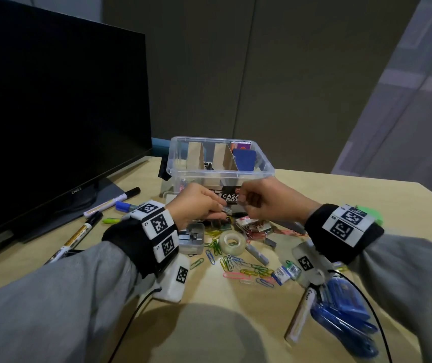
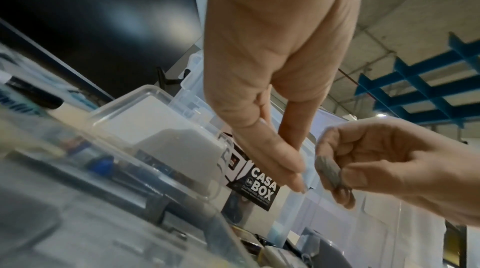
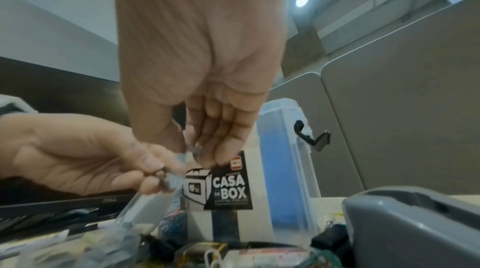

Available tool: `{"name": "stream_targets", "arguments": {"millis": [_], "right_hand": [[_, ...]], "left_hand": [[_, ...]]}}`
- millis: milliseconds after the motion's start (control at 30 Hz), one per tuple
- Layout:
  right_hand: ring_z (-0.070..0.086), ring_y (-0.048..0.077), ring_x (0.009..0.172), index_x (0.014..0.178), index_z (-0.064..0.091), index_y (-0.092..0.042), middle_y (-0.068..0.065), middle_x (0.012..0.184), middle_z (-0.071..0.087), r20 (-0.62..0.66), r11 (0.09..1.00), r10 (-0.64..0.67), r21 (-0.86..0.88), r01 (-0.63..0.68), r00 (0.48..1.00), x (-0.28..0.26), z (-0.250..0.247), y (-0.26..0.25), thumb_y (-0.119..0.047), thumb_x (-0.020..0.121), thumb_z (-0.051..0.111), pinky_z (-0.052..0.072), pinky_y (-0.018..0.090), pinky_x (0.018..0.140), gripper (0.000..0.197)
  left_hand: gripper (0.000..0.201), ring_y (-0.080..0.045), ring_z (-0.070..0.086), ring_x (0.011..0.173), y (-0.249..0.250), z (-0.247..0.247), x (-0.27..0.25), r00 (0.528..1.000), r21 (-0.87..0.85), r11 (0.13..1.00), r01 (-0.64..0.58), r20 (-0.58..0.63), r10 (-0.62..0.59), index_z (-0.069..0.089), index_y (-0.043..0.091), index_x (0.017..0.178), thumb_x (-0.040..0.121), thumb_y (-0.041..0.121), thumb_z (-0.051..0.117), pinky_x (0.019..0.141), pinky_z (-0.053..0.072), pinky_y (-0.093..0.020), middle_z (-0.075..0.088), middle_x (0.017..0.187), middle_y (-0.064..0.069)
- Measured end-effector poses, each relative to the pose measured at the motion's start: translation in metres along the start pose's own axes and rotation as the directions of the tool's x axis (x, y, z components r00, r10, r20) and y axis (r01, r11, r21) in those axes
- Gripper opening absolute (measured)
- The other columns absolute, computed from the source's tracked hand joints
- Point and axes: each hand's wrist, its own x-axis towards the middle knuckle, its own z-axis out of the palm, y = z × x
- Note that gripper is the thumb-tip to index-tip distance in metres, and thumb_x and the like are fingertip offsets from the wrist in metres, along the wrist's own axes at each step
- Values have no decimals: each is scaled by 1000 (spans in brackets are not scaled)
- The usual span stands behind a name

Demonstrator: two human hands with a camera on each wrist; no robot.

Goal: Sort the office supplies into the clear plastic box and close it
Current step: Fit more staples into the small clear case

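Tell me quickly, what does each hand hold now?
Left hand: pinches a small grey strip.
Right hand: fingers curled, pinching a small grey piece.

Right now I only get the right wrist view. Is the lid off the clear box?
Observer: Yes; the head view shows the clear box open, cardboard dividers inside.
Operator: What lies loose on the desk?
Observer: Coloured paper clips, scattered around a tape roll.
Operator: Any pens left?
Observer: Markers lie left of the left hand, by the monitor.
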Motion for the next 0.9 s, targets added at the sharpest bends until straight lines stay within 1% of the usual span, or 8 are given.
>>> {"name": "stream_targets", "arguments": {"millis": [100, 167, 300, 433, 633, 733, 800, 900], "right_hand": [[62, 5, 71, 90, 66, -14, -4, 84, 66, -89, 993, -114, 3, 115, 990, -1, 7, -3, -6, 83, 67, 52, 16, 67, 11], [63, 8, 74, 93, 69, -11, -1, 87, 68, -130, 987, -159, -48, 154, 979, 0, 13, -5, -10, 86, 69, 55, 20, 69, 8], [63, 12, 74, 97, 72, -6, 2, 89, 68, -213, 981, -181, -105, 162, 960, 5, 21, -6, -13, 87, 69, 56, 26, 69, 12], [60, 8, 71, 97, 74, -7, 2, 87, 67, -259, 976, -211, -101, 191, 943, 8, 24, -8, -13, 86, 71, 55, 21, 68, 13], [60, 6, 71, 101, 75, -8, 2, 89, 68, -274, 971, -236, -103, 216, 932, 13, 24, -17, -16, 88, 70, 53, 18, 70, 17], [60, 7, 71, 103, 75, -10, 1, 89, 67, -264, 968, -247, -103, 228, 932, 18, 23, -23, -18, 88, 69, 55, 21, 69, 18], [59, 6, 70, 103, 75, -11, 1, 87, 67, -256, 963, -266, -103, 247, 929, 23, 24, -28, -18, 87, 70, 55, 23, 67, 18], [56, 6, 69, 101, 75, -12, 1, 83, 66, -237, 946, -323, -116, 303, 916, 32, 29, -40, -15, 85, 72, 50, 22, 65, 16]], "left_hand": [[15, -20, 73, 77, 2, -1, -1, 1000, -112, 994, 17, 5, -17, 68, -3, 90, 90, -12, 56, 62, 57, -17, 67, 101, -21], [15, -18, 73, 74, 3, -2, -2, 1000, -170, 985, 19, 15, -17, 67, -5, 93, 90, -12, 56, 61, 57, -17, 69, 98, -21], [16, -17, 73, 72, 2, -5, -5, 999, -269, 963, 27, 36, -18, 65, -6, 97, 91, -13, 53, 63, 58, -18, 71, 90, -18], [14, -20, 72, 76, 1, -8, -6, 998, -325, 944, 58, 47, -45, 64, -3, 94, 91, -11, 53, 66, 60, -21, 70, 90, -18], [14, -20, 73, 76, 3, -18, -8, 998, -303, 952, 52, 50, -38, 64, 1, 95, 88, -10, 59, 72, 60, -27, 72, 88, -14], [14, -21, 74, 76, 7, -27, -13, 999, -263, 964, 31, 42, -21, 64, 1, 97, 86, -8, 62, 68, 61, -26, 73, 84, -13], [14, -22, 73, 78, 7, -34, -17, 999, -222, 975, 9, 33, -2, 64, 2, 97, 86, -6, 64, 70, 61, -28, 74, 82, -12], [13, -27, 72, 79, 4, -43, -23, 999, -159, 987, -37, -21, 34, 63, 2, 93, 86, -8, 64, 67, 59, -28, 72, 78, -15]]}}
